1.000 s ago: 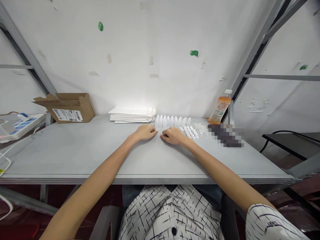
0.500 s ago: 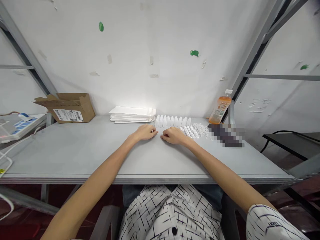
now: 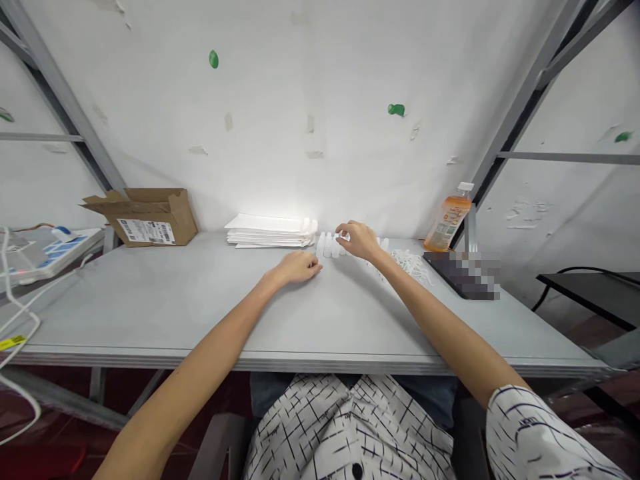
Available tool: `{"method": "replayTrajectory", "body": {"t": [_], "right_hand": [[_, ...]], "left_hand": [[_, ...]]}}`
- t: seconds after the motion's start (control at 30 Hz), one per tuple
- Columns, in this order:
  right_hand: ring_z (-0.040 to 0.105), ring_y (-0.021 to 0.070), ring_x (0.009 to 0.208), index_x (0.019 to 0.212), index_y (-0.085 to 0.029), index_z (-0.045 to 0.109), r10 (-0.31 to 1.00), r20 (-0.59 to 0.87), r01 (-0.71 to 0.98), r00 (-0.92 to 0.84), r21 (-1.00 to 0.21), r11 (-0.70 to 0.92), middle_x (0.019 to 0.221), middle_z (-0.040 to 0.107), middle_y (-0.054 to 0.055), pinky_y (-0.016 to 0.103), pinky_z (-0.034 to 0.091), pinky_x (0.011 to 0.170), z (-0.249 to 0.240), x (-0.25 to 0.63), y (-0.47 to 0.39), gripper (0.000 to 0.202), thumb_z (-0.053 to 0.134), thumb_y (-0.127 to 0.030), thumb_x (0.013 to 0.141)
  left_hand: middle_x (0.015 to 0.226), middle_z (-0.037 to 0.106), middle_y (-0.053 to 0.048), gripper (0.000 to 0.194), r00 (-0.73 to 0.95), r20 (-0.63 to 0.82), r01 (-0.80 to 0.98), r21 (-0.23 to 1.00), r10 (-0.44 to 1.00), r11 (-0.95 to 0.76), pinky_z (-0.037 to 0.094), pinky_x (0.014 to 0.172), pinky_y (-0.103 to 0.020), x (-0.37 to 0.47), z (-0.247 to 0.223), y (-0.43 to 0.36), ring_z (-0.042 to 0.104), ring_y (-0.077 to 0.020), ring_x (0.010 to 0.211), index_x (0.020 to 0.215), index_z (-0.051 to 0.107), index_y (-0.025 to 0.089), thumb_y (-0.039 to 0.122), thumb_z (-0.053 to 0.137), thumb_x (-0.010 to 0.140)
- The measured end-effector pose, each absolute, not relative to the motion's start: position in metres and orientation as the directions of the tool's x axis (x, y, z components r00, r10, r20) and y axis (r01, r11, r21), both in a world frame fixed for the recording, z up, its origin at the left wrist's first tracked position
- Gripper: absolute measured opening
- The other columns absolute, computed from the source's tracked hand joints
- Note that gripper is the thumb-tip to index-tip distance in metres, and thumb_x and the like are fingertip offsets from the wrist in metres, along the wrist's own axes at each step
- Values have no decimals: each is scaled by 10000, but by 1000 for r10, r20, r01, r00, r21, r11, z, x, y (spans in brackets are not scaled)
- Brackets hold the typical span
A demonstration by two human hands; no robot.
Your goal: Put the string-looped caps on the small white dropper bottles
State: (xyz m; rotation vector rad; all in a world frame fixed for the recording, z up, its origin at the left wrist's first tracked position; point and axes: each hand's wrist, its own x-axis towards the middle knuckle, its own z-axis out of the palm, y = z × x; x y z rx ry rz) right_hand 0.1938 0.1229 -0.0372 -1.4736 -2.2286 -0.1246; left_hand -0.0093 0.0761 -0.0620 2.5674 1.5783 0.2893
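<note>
My left hand (image 3: 297, 267) rests on the grey table with its fingers curled together, left of the middle. Whether anything small is inside its fingers I cannot make out. My right hand (image 3: 357, 240) is over a row of small white plastic bottles (image 3: 327, 245) standing upright near the wall. Its thumb and forefinger are apart at the bottles, and I see nothing held between them. The hand covers several of the bottles. To the right lies a loose pile of small white strip-like pieces (image 3: 410, 265), partly behind my right wrist.
A stack of white envelopes (image 3: 270, 230) lies left of the bottles. Farther left are an open cardboard box (image 3: 150, 217) and a power strip (image 3: 60, 250) with white cables. On the right, an orange drink bottle (image 3: 447, 220) stands behind a dark flat object (image 3: 460, 277), partly blurred out.
My right hand has lifted away from beside my left hand and reached forward to the bottle row, its fingers parting. My left hand stays nearly in place. The view has shifted slightly.
</note>
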Motion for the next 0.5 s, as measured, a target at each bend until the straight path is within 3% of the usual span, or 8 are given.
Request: {"method": "replayTrajectory", "body": {"t": [0.2,0.33,0.43,0.5], "right_hand": [[644,236,943,1121,-196,697,884,336,924,-324,-90,372,1100,717,100,290,403,682,-50,181,122,251,545,-257,930],[651,232,921,1021,-175,698,888,330,922,-321,-105,372,1035,735,100,283,392,658,-45,184,117,186,552,-187,907],[651,205,826,849,-163,682,876,340,876,-342,-223,428,889,733,81,275,395,632,-34,194,108,102,586,-159,880],[630,168,688,768,-160,654,865,308,776,-396,-391,494,748,695,54,263,409,586,-29,202,99,119,614,-194,875]], "left_hand": [[597,563,-35,386,445,114,863,208,888,-460,245,568,-302,-9,-61,75,493,-184,570,595,531,201,377,450,929],[600,569,-35,393,437,128,862,221,890,-456,250,559,-303,-11,-63,76,500,-183,571,608,556,198,376,440,938],[735,662,-41,351,418,168,849,278,893,-450,308,584,-291,-13,-64,78,573,-198,676,798,671,200,434,453,943],[866,704,-39,373,406,193,827,339,893,-449,367,633,-286,-13,-64,78,614,-213,784,1042,693,218,521,520,909]]}}
